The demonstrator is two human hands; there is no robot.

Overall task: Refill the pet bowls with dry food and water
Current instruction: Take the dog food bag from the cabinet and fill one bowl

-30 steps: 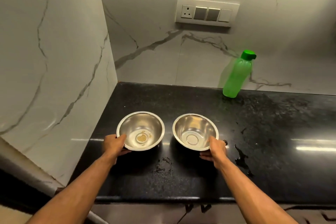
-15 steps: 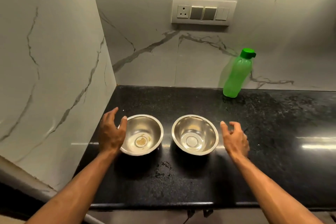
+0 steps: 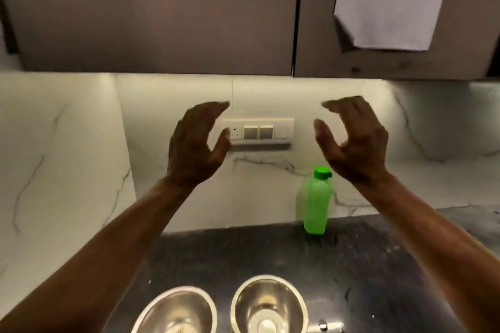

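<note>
While cabinets [image 3: 162,13] hang over dark counter [image 3: 351,265], fingers [image 3: 213,108] apart, seemingly empty.

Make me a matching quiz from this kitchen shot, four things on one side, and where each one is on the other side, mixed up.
Things:
1. green bottle
2. sheet of paper
3. switch panel
4. steel bowls

Places:
A. on the wall between the raised left hand and right hand
B. at the near edge of the black counter
C. on the upper cabinet door
D. upright at the back of the counter, by the wall

Pairs: 1-D, 2-C, 3-A, 4-B
</note>
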